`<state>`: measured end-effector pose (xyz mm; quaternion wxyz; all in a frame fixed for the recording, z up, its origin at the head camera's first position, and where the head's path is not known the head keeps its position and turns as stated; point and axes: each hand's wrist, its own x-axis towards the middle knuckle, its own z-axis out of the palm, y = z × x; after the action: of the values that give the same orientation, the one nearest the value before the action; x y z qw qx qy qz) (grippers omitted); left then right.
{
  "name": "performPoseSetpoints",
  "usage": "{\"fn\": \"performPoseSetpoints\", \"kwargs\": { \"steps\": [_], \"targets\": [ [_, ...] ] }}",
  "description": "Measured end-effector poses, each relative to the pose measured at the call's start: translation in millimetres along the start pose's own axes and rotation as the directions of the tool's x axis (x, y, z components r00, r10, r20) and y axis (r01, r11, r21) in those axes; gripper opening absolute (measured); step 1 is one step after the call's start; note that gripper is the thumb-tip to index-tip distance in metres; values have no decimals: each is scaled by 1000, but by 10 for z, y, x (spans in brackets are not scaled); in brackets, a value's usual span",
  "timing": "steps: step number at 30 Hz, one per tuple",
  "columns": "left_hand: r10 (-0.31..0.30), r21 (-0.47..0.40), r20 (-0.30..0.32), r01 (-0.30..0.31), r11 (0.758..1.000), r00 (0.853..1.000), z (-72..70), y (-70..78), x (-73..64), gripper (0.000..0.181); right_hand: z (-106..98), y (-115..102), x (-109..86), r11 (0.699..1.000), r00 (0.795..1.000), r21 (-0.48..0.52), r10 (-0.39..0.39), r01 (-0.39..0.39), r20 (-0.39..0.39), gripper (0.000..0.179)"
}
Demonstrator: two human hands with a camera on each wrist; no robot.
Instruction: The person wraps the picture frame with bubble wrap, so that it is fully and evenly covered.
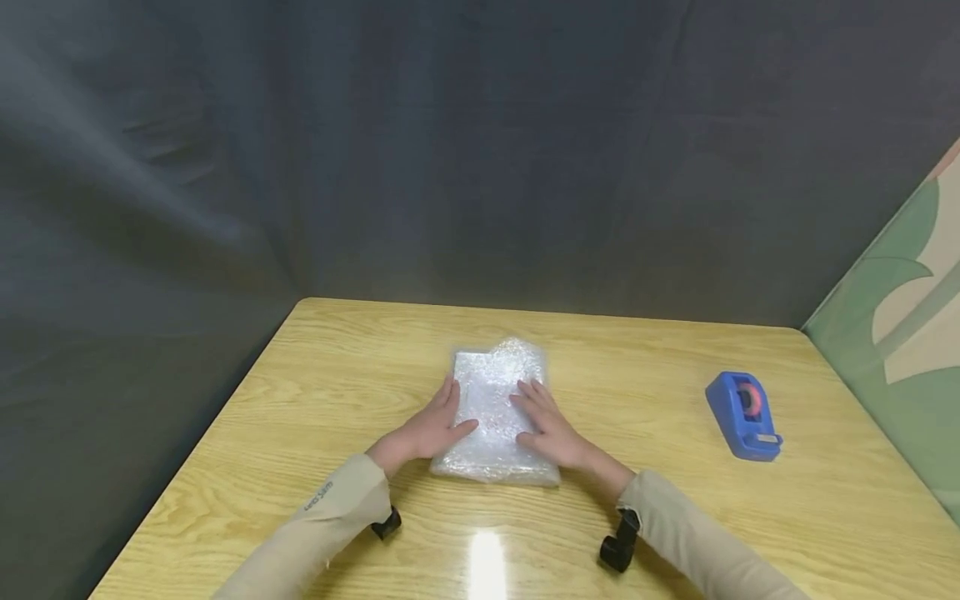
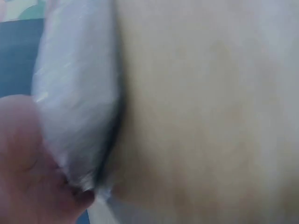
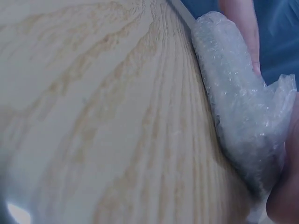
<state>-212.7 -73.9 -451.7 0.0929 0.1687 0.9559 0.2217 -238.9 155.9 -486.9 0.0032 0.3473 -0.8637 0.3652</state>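
Note:
A flat package in clear bubble wrap (image 1: 491, 408) lies on the wooden table, its wrap bunched loosely at the far right corner. Along its left edge lies my left hand (image 1: 431, 425), with the fingers pointing away from me and the thumb on top of the wrap. My right hand (image 1: 551, 429) rests on the package's right side, fingers spread over the upper surface. In the left wrist view, part of the left hand (image 2: 28, 163) touches the side of the wrap (image 2: 77, 84). From the right wrist, the package's puffy near edge (image 3: 238, 88) shows, with the right hand partly out of frame.
A blue tape dispenser (image 1: 745, 417) with a pink roll stands at the right of the wooden table (image 1: 337, 358). Dark cloth (image 1: 480, 167) hangs behind and to the left. A green and beige patterned panel (image 1: 915, 317) borders the right side.

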Motion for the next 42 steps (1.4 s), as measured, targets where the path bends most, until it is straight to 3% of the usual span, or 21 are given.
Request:
{"fn": "performPoseSetpoints", "kwargs": {
  "steps": [3, 6, 9, 13, 18, 24, 31, 35, 38, 42],
  "targets": [
    [88, 55, 8, -88, 995, 996, 85, 22, 19, 67, 4, -5, -16, 1000, 1000, 7, 2, -2, -19, 57],
    [170, 148, 0, -168, 975, 985, 126, 57, 47, 62, 4, -10, -21, 1000, 1000, 16, 7, -7, -27, 61],
    [204, 145, 16, -204, 968, 979, 117, 56, 67, 60, -1, -17, -23, 1000, 1000, 25, 14, -13, -19, 65],
    [182, 89, 23, -183, 979, 983, 61, -21, 87, 55, 2, -25, -10, 1000, 1000, 29, 4, -4, -2, 69],
    [166, 167, -24, -160, 973, 986, 20, -123, 167, 62, 13, -31, 10, 1000, 1000, 14, 6, -6, 11, 69],
    [185, 186, 21, -186, 965, 982, 35, -140, 273, 83, 12, -22, -2, 999, 999, -29, 30, -30, 20, 70],
    [208, 272, 21, -206, 940, 978, 16, -137, 389, 89, -24, 40, 55, 999, 1000, -43, -16, 16, -2, 68],
    [178, 293, 38, -182, 939, 983, -3, -134, 459, 92, -49, 87, 113, 999, 1000, -29, -20, 20, -4, 68],
    [162, 304, 52, -170, 937, 985, -3, -128, 508, 93, -110, 89, 115, 1000, 1000, 15, 19, -19, 3, 70],
    [148, 302, 62, -160, 940, 987, 13, -130, 541, 93, -283, 28, 78, 981, 994, 161, 103, -106, 29, 67]
  ]
}}
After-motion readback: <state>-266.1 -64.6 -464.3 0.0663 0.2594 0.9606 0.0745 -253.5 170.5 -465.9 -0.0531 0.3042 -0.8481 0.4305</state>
